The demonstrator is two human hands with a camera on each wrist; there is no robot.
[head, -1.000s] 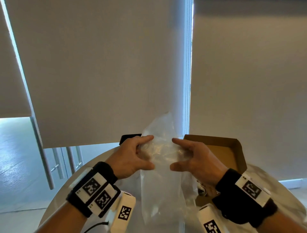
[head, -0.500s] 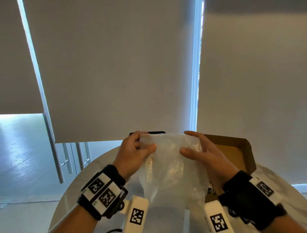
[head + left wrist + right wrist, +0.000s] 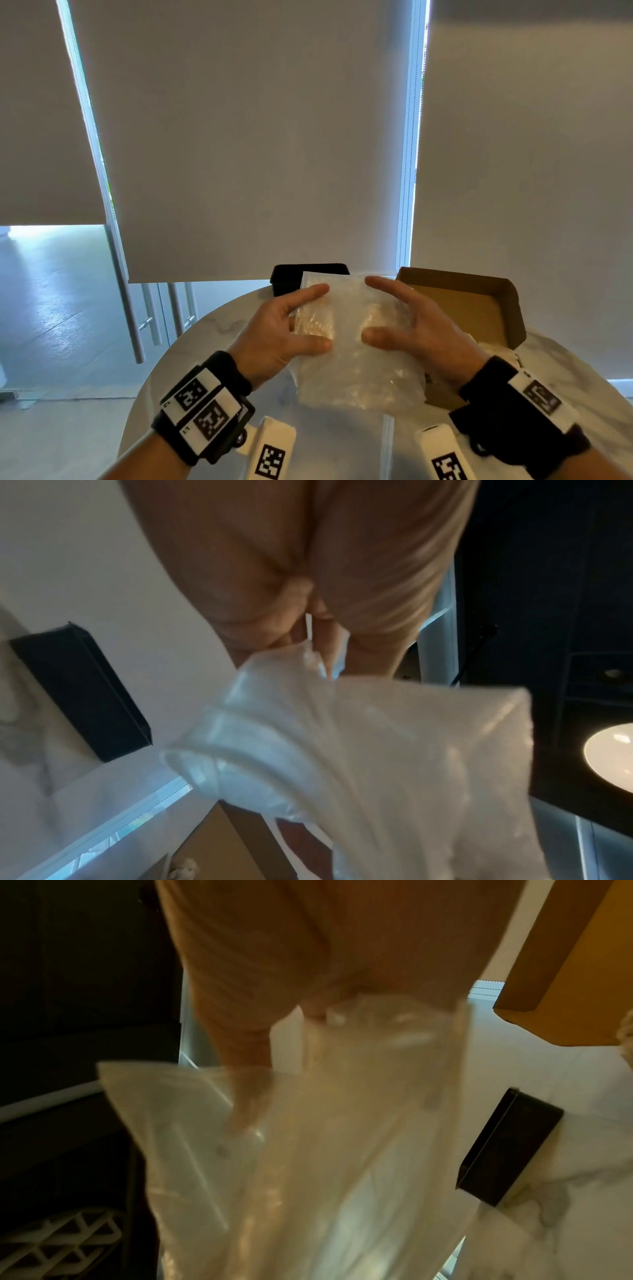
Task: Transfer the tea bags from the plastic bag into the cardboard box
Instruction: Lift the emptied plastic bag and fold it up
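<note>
A crinkled translucent plastic bag (image 3: 346,363) hangs above the table, held between both hands. My left hand (image 3: 322,317) pinches its left edge between thumb and forefinger. My right hand (image 3: 370,308) grips the right edge the same way. The wrist views show the bag (image 3: 394,750) (image 3: 308,1150) draped under each palm, blurred, and I cannot tell what is in it. The open brown cardboard box (image 3: 479,301) sits just right of the hands. Pale small items (image 3: 493,347) lie at its near side, too small to identify.
A black rectangular box (image 3: 291,275) lies on the round white marble table (image 3: 212,342) behind the bag. Roller blinds hang over the windows behind the table. White tagged devices (image 3: 272,452) sit under both wrists at the table's near edge.
The bag's top, which stood up above the hands, has come down. Both hands now hold the bag by its sides, lower and flatter over the table.
</note>
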